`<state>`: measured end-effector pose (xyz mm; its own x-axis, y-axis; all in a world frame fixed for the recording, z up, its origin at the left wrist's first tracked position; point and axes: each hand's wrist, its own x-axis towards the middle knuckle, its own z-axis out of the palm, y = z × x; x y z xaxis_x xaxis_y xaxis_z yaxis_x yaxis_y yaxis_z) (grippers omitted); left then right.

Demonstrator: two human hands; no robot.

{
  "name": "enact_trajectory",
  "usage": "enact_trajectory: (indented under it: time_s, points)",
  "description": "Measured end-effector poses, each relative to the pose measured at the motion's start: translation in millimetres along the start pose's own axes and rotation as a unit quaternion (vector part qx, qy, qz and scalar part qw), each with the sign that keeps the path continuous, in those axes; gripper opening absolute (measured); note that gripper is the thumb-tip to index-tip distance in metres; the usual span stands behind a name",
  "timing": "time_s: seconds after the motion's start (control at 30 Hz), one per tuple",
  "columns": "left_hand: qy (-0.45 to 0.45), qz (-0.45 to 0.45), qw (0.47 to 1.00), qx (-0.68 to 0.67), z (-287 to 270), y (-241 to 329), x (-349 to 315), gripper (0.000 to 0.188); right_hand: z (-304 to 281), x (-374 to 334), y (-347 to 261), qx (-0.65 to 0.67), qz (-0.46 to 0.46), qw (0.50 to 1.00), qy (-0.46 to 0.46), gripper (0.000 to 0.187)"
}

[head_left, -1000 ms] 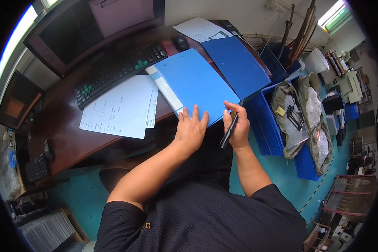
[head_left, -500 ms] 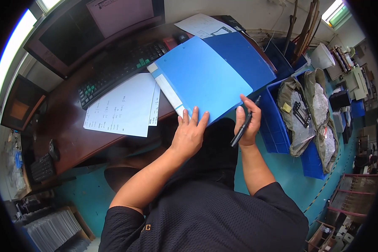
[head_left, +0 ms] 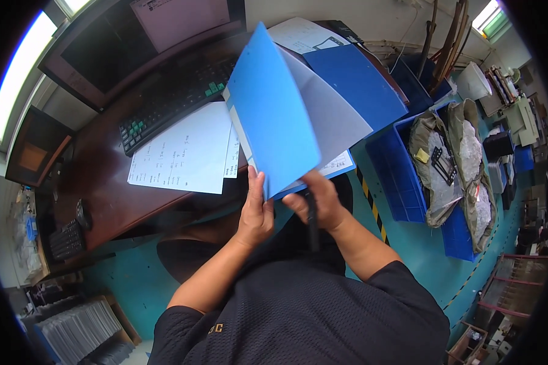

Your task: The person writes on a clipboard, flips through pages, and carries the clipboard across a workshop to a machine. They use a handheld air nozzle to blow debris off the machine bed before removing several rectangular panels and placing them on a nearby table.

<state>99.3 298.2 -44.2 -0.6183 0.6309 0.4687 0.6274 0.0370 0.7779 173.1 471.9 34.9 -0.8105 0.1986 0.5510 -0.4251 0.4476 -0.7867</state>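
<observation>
A blue folder (head_left: 271, 115) is partly open over the near edge of the desk, its front cover raised and tilted left. Under the cover, white sheets (head_left: 335, 100) fan up toward the right. My left hand (head_left: 256, 210) rests against the folder's lower left corner by the spine, fingers stretched out and thumb apart. My right hand (head_left: 326, 201), blurred by motion, is at the lower right corner of the cover. Held in it is a black pen (head_left: 313, 225), pointing down; whether its fingertips also pinch the cover cannot be made out.
Printed sheets (head_left: 179, 152) lie left of the folder, beside a black keyboard (head_left: 164, 115). A darker blue folder (head_left: 356, 85) lies behind to the right. Blue crates (head_left: 399, 176) holding sacks stand on the floor at right. A monitor (head_left: 140, 48) stands at the back.
The folder's cover, flat before, is now lifted, showing the sheets inside. My right hand moved left and in toward the cover's corner; my left hand turned from lying on the cover to its spine side.
</observation>
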Motion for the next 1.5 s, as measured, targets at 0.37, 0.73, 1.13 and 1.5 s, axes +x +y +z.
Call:
enact_trajectory:
  time_s: [0.37,0.73,1.13,1.5]
  points:
    - [0.075,-0.434,0.779,-0.446,-24.0,-10.6,-43.2,0.029,21.1,33.9,-46.4,-0.123,-0.249,0.96,0.025,0.034]
    - [-0.198,-0.362,0.853,-0.319,-4.8,-53.7,-57.0,0.04,95.9,27.6,17.3,-0.036,-0.005,0.98,-0.196,0.046]
    - [0.115,-0.454,0.779,-0.417,-163.2,-47.7,-68.6,0.045,74.9,8.5,40.4,-0.232,-0.096,0.93,-0.269,0.052]
    - [0.115,-0.295,0.874,-0.368,-159.0,-46.4,-33.0,0.042,71.6,7.6,61.3,-0.277,-0.145,0.925,-0.214,0.057]
